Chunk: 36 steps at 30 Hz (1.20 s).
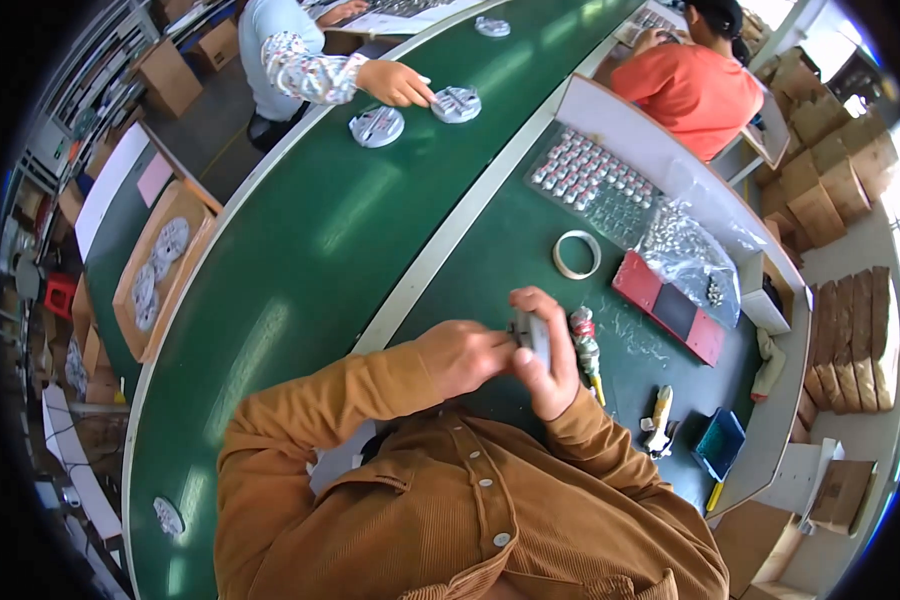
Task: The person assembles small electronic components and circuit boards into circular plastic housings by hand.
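Note:
A grey part (536,340), seen nearly edge-on, is held up in front of my chest. My right hand (556,372) is closed round it, thumb on the near side and fingers over the top. From the left, my left hand (462,356) meets it with curled fingers pressed against its side; the fingertips are partly hidden. Just right of my right hand lies a tool with a red and green body (585,338) and a yellow end. A roll of tape (576,254) lies flat beyond my hands, with a red and black block (668,308) to its right.
A green belt (300,270) curves past on the left, bearing grey round parts (376,127). A co-worker's hand (398,84) touches one there. Small parts (590,170) and clear bags (685,245) lie by the partition. A yellowish tool (660,420) and blue bin (718,443) are at right.

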Each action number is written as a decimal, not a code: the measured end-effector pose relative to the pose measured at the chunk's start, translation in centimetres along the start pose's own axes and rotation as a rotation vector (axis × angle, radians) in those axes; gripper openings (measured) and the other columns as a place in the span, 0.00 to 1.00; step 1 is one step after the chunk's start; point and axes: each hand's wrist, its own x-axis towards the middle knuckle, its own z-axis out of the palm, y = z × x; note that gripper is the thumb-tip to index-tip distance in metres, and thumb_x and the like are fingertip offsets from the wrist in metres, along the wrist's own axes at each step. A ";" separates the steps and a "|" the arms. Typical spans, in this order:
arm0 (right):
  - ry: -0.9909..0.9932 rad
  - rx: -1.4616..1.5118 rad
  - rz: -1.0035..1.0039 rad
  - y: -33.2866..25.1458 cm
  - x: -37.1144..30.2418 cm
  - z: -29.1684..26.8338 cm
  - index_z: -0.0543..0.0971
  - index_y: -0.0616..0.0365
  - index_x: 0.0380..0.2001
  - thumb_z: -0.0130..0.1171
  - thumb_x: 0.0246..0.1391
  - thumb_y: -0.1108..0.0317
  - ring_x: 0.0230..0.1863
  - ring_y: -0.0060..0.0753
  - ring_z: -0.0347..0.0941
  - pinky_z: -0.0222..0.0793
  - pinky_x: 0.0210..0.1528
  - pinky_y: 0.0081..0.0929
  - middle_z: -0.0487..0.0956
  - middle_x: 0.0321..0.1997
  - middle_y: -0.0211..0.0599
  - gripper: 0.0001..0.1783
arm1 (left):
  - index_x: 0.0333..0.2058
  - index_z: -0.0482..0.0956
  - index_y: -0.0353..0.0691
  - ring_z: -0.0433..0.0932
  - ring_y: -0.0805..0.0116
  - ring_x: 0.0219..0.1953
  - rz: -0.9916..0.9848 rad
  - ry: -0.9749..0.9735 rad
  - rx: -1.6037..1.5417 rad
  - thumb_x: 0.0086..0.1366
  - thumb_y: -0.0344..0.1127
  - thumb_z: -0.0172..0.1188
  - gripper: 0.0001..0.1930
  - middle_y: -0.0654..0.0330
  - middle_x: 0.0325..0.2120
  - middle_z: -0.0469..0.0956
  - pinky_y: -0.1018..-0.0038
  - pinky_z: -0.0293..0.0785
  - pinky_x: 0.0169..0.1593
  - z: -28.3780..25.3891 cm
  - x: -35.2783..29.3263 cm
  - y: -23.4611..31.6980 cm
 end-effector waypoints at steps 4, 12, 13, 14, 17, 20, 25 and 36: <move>-0.013 0.366 0.262 -1.0 -0.7 0.0 0.67 0.60 0.67 0.51 0.73 0.56 0.58 0.39 0.71 0.67 0.61 0.33 0.73 0.64 0.45 0.27 | 0.35 0.80 0.45 0.73 0.65 0.27 0.458 0.066 0.369 0.65 0.31 0.62 0.00 0.63 0.30 0.77 0.71 0.70 0.34 -1.3 1.2 -0.3; 0.548 1.194 0.607 -0.6 2.0 1.2 0.71 0.51 0.67 0.53 0.74 0.42 0.53 0.39 0.75 0.75 0.57 0.37 0.79 0.59 0.47 0.31 | 0.45 0.83 0.39 0.79 0.62 0.37 0.225 0.283 0.124 0.67 0.38 0.68 0.12 0.58 0.42 0.82 0.66 0.75 0.40 0.0 1.6 -0.3; 0.604 1.204 0.673 -1.3 2.9 1.4 0.72 0.55 0.66 0.50 0.75 0.41 0.53 0.41 0.77 0.78 0.55 0.41 0.79 0.59 0.50 0.32 | 0.47 0.84 0.38 0.80 0.61 0.39 0.149 0.397 0.069 0.66 0.39 0.68 0.15 0.57 0.45 0.83 0.66 0.76 0.42 0.5 1.4 0.1; 0.653 1.216 0.746 -1.9 2.8 1.9 0.74 0.58 0.65 0.47 0.76 0.39 0.53 0.42 0.80 0.80 0.54 0.45 0.80 0.59 0.52 0.34 | 0.48 0.84 0.36 0.81 0.61 0.41 0.061 0.512 0.018 0.66 0.41 0.69 0.17 0.55 0.47 0.84 0.65 0.77 0.43 0.9 0.6 0.7; 0.508 0.907 0.605 -0.3 2.3 1.5 0.74 0.61 0.65 0.47 0.77 0.42 0.49 0.41 0.81 0.82 0.50 0.43 0.81 0.56 0.52 0.33 | 0.56 0.83 0.33 0.79 0.64 0.37 0.093 0.601 0.033 0.69 0.40 0.68 0.22 0.55 0.46 0.85 0.70 0.75 0.40 0.6 0.5 0.2; 0.311 0.617 0.448 0.3 2.1 1.4 0.74 0.65 0.66 0.48 0.79 0.46 0.44 0.39 0.82 0.84 0.46 0.41 0.83 0.53 0.51 0.32 | 0.40 0.84 0.31 0.69 0.73 0.27 -0.358 0.800 -0.366 0.76 0.38 0.64 0.12 0.62 0.30 0.81 0.76 0.67 0.33 -0.5 -0.5 1.2; 0.137 0.454 0.535 -1.6 0.1 0.0 0.75 0.71 0.64 0.50 0.80 0.54 0.36 0.34 0.82 0.85 0.35 0.30 0.84 0.46 0.49 0.28 | 0.25 0.75 0.35 0.58 0.79 0.24 -0.566 0.652 -0.518 0.82 0.38 0.56 0.22 0.69 0.19 0.69 0.79 0.59 0.28 -2.0 -0.9 1.1; 0.210 0.575 0.659 -1.6 -0.5 -0.7 0.76 0.74 0.62 0.52 0.78 0.58 0.29 0.31 0.81 0.83 0.28 0.22 0.85 0.41 0.48 0.26 | 0.22 0.68 0.41 0.55 0.82 0.25 -0.644 0.638 -0.694 0.85 0.43 0.52 0.26 0.73 0.20 0.64 0.80 0.55 0.30 -1.2 -0.4 0.9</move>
